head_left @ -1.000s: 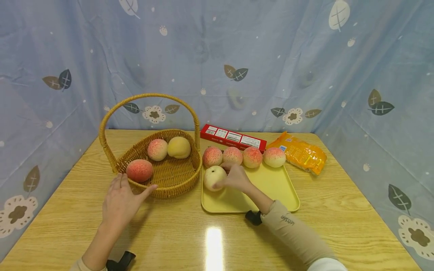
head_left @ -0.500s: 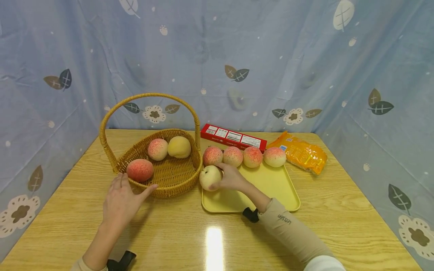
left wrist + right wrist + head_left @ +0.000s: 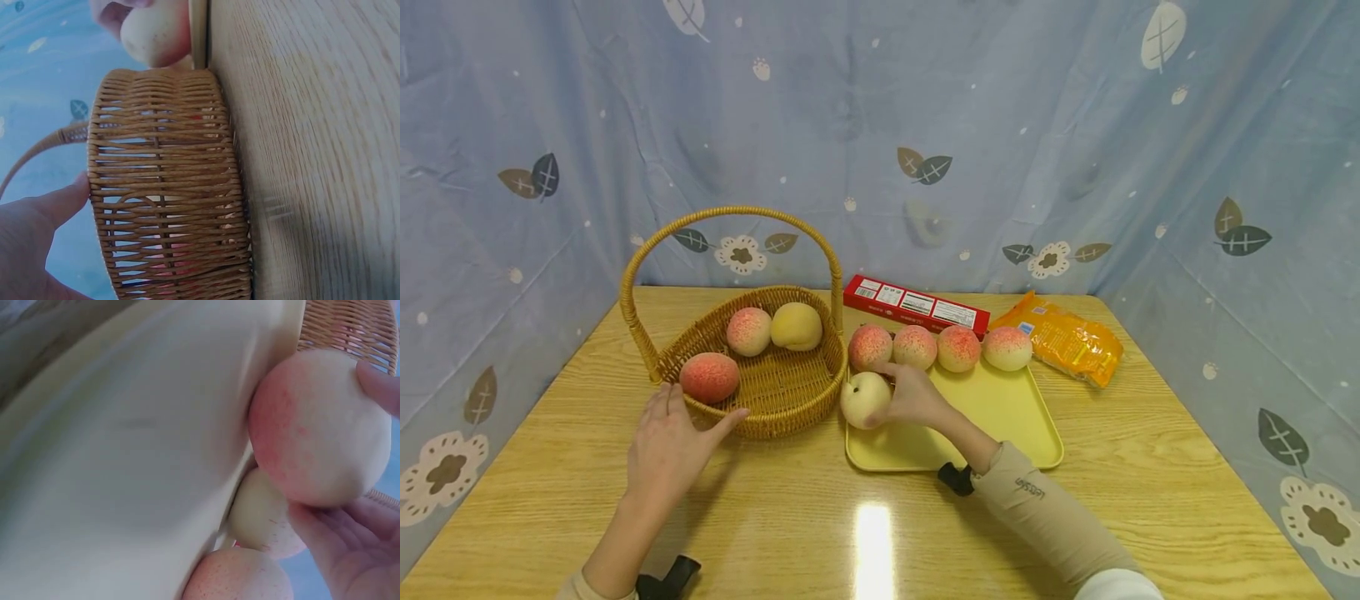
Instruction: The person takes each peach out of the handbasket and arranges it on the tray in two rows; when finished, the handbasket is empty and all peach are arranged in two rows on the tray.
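My right hand (image 3: 913, 396) pinches a pale peach (image 3: 865, 402) between thumb and fingers, at the left edge of the yellow tray (image 3: 955, 442). In the right wrist view that peach (image 3: 322, 428) shows a pink blush on its side near the tray. My left hand (image 3: 670, 446) rests on the near left rim of a wicker basket (image 3: 786, 425), thumb and fingers spread. A red peach (image 3: 709, 377), a pink-speckled peach (image 3: 748, 332) and a yellow peach (image 3: 796, 326) lie inside the basket. In the left wrist view, the left thumb (image 3: 65, 200) touches the rim.
Several pink-topped peaches (image 3: 958, 348) stand in a row along the tray's far side. Behind them lie a long red box (image 3: 916, 306) and an orange packet (image 3: 1067, 337). The basket's tall handle (image 3: 733, 210) arches over it. A blue curtain (image 3: 880, 125) surrounds the table (image 3: 775, 533).
My right hand has shifted the pale peach a little left toward the basket, then slightly nearer to me. My left hand and the basket have stayed in place.
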`<act>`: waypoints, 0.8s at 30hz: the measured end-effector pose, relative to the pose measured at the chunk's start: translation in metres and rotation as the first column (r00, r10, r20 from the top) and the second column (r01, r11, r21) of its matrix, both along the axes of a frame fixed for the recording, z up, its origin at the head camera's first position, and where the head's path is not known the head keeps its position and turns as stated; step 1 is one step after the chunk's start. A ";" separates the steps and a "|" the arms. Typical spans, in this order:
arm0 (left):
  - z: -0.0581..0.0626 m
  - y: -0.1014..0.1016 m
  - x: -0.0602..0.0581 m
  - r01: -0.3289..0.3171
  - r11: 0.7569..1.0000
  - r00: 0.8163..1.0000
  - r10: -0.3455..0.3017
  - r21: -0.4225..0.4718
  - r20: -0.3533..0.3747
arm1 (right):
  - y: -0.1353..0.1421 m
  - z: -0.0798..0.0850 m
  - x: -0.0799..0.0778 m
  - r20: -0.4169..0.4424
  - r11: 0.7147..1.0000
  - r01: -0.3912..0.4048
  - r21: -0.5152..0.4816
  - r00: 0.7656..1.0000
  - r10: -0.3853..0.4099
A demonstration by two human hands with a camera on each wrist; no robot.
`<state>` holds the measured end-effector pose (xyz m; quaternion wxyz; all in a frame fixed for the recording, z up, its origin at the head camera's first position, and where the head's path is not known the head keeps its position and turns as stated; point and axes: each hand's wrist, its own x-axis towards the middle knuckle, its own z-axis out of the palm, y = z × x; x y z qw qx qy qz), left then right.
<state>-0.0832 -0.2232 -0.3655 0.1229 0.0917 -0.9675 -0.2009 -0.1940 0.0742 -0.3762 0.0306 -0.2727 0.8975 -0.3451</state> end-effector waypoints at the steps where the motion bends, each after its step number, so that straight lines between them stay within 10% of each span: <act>1: 0.000 0.000 0.000 0.000 1.000 1.000 0.000 0.002 -0.002 | -0.002 -0.001 -0.001 0.004 1.000 0.025 -0.006 1.000 -0.025; 8: 0.000 0.000 0.000 0.001 1.000 1.000 -0.001 0.007 0.002 | -0.011 -0.003 -0.003 -0.057 0.990 0.136 0.033 0.989 -0.134; 24: 0.000 -0.001 0.000 -0.002 1.000 1.000 0.001 0.014 0.026 | 0.000 0.008 -0.004 -0.006 0.998 0.044 0.053 0.999 -0.044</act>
